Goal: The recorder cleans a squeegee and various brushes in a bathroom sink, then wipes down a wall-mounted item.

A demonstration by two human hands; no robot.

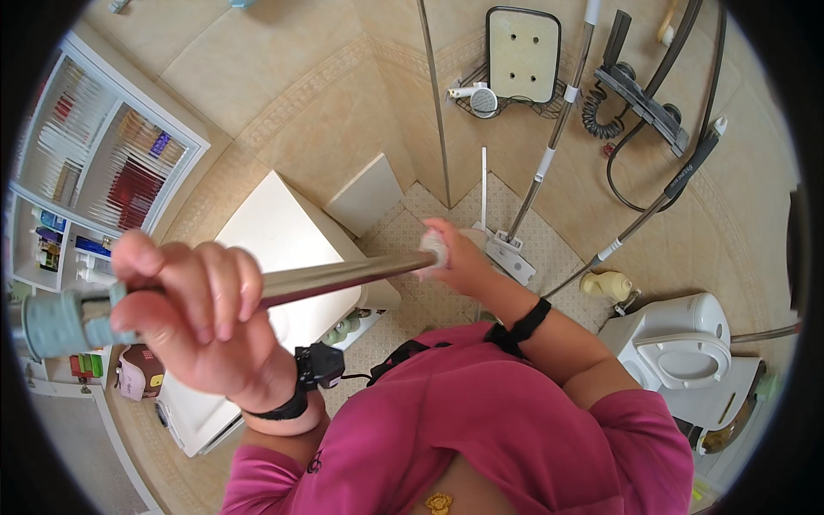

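Observation:
My left hand [206,315] is raised close to the camera with its fingers curled around a shiny metal pole [347,277]. Beyond that hand, at the left, a pale blue-green plastic collar [61,325] sits on the pole. Farther off, my right hand [454,254] closes around a whitish, soft-looking wad [434,250] on the pole, possibly a cloth; its exact kind is unclear. The pole slants across in front of a white box-shaped unit [302,222].
Two poles lean at the right, one with a flat mop head [512,257] on the tiled floor. A toilet [676,347] stands at right, a yellowish bottle [606,285] beside it. Shower fittings [644,109] and a wire corner shelf [463,106] are on the wall. A glass-fronted cabinet [109,135] hangs left.

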